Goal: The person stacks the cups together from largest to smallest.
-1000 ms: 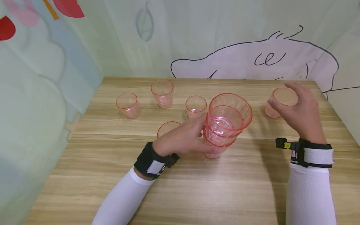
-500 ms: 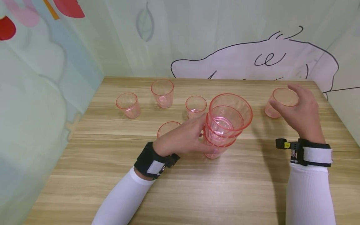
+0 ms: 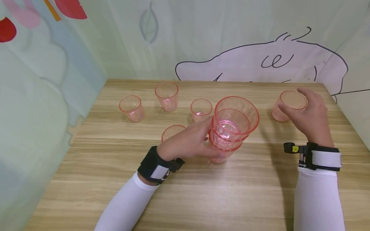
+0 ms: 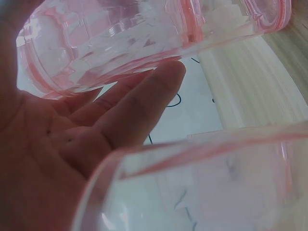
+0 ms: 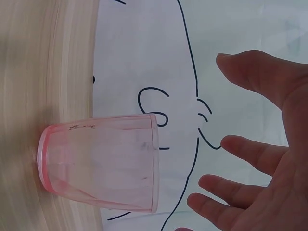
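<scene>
A stack of nested pink plastic cups (image 3: 231, 128) stands at the middle of the wooden table (image 3: 219, 195). My left hand (image 3: 188, 141) grips its lower part from the left; the left wrist view shows my fingers (image 4: 130, 110) curled under the stack (image 4: 134, 33). At the far right stands a single pink cup (image 3: 278, 113). My right hand (image 3: 309, 112) hovers over and around its rim with the fingers spread. In the right wrist view that cup (image 5: 103, 161) stands upright, and a gap shows between it and the hand (image 5: 250, 151).
Several more pink cups stand apart on the table: one at the left (image 3: 132, 108), one at the back (image 3: 167, 95), one behind the stack (image 3: 201, 109), one partly hidden by my left hand (image 3: 172, 132). Curtained walls close the left and back sides.
My right hand has come down a little and closed in around the rim of the right cup. The left hand and the stack have barely moved.
</scene>
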Demonstrator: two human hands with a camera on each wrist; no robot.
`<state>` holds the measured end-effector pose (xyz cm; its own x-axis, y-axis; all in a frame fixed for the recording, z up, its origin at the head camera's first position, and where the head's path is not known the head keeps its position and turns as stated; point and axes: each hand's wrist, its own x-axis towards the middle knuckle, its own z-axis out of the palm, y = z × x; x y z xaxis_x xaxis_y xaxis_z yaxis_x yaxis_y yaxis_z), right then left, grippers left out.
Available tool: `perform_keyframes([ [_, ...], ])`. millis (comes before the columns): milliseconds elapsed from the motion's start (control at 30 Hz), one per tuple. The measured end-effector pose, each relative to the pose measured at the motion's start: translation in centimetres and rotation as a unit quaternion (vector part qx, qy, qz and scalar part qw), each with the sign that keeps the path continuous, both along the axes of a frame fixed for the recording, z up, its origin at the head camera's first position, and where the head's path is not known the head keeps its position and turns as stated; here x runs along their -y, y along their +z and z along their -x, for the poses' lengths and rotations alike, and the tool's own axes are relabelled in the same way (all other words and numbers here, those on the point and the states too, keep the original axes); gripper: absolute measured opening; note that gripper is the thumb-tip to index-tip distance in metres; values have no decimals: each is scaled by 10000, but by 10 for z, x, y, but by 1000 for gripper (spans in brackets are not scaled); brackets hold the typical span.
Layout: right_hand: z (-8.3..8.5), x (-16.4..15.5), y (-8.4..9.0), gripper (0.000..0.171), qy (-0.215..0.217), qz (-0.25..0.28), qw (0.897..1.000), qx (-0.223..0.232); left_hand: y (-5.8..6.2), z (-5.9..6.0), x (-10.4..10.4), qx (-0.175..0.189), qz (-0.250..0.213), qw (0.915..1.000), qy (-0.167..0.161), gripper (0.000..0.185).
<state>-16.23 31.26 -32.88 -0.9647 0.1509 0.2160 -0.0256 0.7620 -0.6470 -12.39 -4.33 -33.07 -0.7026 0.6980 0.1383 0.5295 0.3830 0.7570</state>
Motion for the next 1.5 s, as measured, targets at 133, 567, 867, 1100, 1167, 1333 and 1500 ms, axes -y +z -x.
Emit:
perform_keyframes([
  [133,1,-1,-3,84,-59,42,10000,53,0,0,0,16,-8,10000,4,82],
  [567,6,-4,-13,93,-101,265,9992,270,0,-1,0,-32,41,10000,20,83],
  [867,8,-6,-22,100,-304,379,9983,320,1,-2,0,-49,107,9999,64,85],
  [1100,10,-8,-27,105,-430,501,9968,454,0,-1,0,-32,92,9999,70,84],
  [1167,11,-9,-28,105,-415,579,9960,535,0,-1,0,-29,94,9999,77,84],
  [1333,13,-10,-30,106,-353,746,9944,654,1,-1,0,-57,103,9999,78,84],
  [1500,15,-10,-35,104,-325,737,9947,633,1,-1,0,-5,89,9999,86,84],
])
